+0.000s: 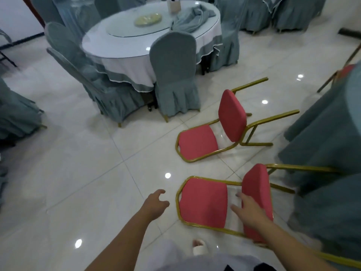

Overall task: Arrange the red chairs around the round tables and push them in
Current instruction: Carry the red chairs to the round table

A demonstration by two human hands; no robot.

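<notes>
Two fallen red chairs [197, 140], covered chair [173, 75] at table [117, 45], left hand [156, 204], right hand [252, 212] unclenched

Tissue box [173, 5], crumpled cloth [192, 18], glossy floor tiles [78, 173]

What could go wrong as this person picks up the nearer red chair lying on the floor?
1. The near chair has legs that reach the grey covers on the right, so lifting it could snag the cloth.
2. The tiled floor looks glossy, so the metal frame might slide as the chair is tipped up.
3. A slippered foot is close to the frame and could get knocked.
</notes>
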